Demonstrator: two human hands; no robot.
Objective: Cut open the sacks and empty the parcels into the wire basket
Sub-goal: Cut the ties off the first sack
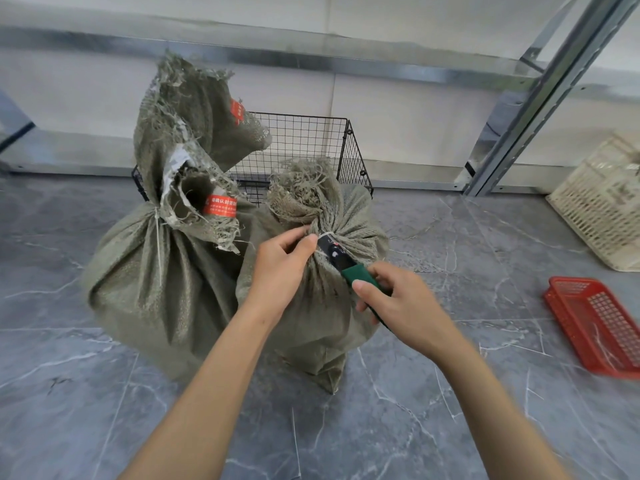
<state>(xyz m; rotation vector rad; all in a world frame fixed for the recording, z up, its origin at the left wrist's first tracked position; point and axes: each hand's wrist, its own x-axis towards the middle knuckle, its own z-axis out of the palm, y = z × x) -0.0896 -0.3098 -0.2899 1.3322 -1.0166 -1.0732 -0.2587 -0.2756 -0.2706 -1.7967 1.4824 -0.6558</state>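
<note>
Near sack [308, 327]: upright on the grey floor [433, 393], neck bound with a white tie [327, 234]
Cutter [341, 259]: green handle, black head laid against the tie
Right hand [398, 303]: fingers wrapped round the cutter's handle
Left hand [280, 268]: pinches the sack's neck beside the tie
Second sack [156, 278]: to the left, touching the first, also tied
Wire basket [304, 143]: just behind both sacks
Red tray [602, 323]: on the floor, well to the right
</note>
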